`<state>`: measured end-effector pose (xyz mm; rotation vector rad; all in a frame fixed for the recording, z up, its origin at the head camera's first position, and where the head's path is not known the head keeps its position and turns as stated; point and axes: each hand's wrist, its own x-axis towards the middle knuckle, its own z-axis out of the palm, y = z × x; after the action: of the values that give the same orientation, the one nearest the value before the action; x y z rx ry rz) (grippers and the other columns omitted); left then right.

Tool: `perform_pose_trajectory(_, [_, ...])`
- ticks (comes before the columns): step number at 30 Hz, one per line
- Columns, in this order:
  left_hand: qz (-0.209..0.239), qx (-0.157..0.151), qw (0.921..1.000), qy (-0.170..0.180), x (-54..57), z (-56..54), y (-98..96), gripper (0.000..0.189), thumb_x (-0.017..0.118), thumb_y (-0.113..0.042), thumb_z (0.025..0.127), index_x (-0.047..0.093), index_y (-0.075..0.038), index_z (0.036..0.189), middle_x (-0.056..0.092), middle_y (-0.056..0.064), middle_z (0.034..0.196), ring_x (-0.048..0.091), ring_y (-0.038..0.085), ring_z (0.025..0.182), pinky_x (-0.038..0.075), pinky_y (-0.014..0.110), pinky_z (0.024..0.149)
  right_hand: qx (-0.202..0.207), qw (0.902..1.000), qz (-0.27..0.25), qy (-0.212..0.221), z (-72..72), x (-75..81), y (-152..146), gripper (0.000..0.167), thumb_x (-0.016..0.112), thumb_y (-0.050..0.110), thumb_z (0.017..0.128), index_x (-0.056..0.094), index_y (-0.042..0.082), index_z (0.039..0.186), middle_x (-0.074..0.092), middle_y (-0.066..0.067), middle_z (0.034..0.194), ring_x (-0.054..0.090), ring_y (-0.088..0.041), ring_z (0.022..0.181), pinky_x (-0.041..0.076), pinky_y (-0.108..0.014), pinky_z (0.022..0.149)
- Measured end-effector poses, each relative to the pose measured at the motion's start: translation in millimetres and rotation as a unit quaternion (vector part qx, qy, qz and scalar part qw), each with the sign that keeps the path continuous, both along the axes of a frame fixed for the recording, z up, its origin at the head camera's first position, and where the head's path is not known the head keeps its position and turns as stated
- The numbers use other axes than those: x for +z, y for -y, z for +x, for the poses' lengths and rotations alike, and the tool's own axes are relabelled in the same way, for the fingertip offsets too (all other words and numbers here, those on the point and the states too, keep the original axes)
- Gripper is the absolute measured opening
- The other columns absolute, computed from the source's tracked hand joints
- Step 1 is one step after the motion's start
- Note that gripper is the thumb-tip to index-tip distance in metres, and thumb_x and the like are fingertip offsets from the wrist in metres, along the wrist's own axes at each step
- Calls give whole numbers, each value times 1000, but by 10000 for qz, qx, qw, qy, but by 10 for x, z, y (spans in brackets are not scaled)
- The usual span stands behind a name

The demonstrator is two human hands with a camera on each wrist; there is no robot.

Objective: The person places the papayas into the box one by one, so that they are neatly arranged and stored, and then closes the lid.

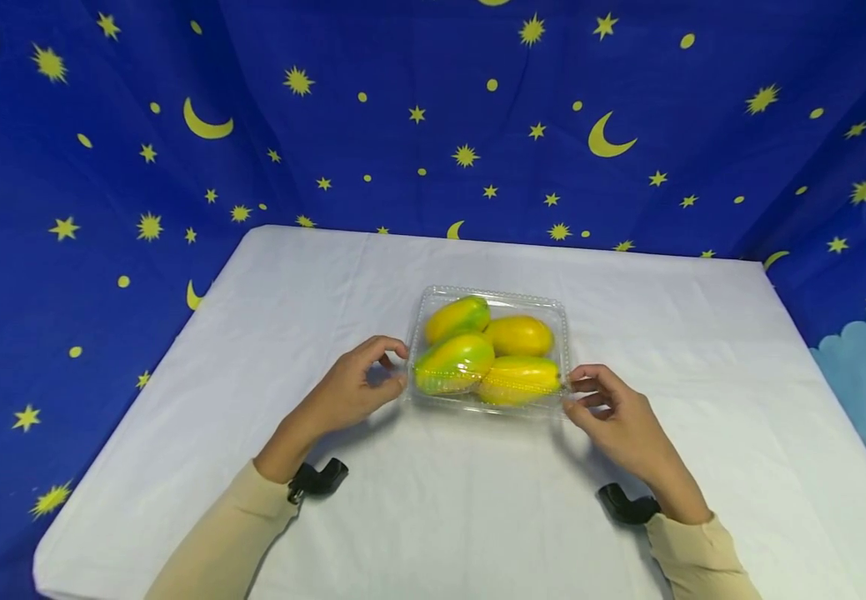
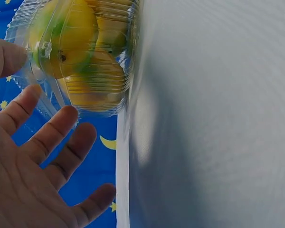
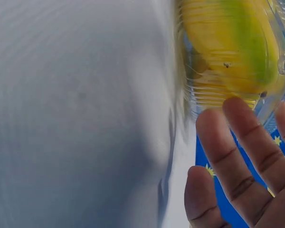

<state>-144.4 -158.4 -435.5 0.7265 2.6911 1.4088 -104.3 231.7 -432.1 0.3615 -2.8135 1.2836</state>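
Observation:
A clear plastic clamshell box sits on the white table with its lid down. Inside lie several yellow-green mangoes, seen through the ribbed plastic. At the box's left side is my left hand, thumb and index fingertips right at the rim. The left wrist view shows that hand's other fingers spread apart. My right hand stands at the opposite side, fingertips close against the wall. In the right wrist view, its fingers are extended along the box's end.
A white cloth covers the table. Behind and beside it hangs a blue curtain with yellow stars and moons. Black wrist mounts are strapped on both wrists, below beige sleeves.

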Motion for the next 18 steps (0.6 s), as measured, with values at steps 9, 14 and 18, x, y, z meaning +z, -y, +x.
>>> perform_pose_trajectory(9, [-234, -69, 9997, -7, 0, -19, -35, 30, 67, -17, 89, 60, -27, 117, 65, -8, 117, 60, 17, 103, 51, 40, 89, 163, 9978, -404, 496, 14, 23, 7, 33, 67, 18, 95, 53, 18, 125, 74, -7, 92, 69, -18, 68, 52, -27, 59])
perform_pose_trajectory(14, [-247, -106, 9996, 23, 17, -15, -39, 29, 67, -17, 90, 59, -27, 115, 65, -8, 112, 59, 14, 98, 51, 37, 87, 301, 9876, -1069, 1109, -4, 26, 25, 36, 65, 13, 96, 47, 12, 127, 68, -20, 81, 65, -28, 60, 56, -36, 55])
perform_pose_trajectory(18, [-290, -72, 9994, 169, 28, -3, -45, 27, 68, -16, 89, 57, -27, 111, 65, -8, 96, 58, 13, 83, 51, 31, 75, 363, 9798, -1460, 1314, -15, 27, 50, 36, 63, 7, 95, 45, 8, 127, 65, -18, 75, 64, -28, 61, 57, -37, 55])
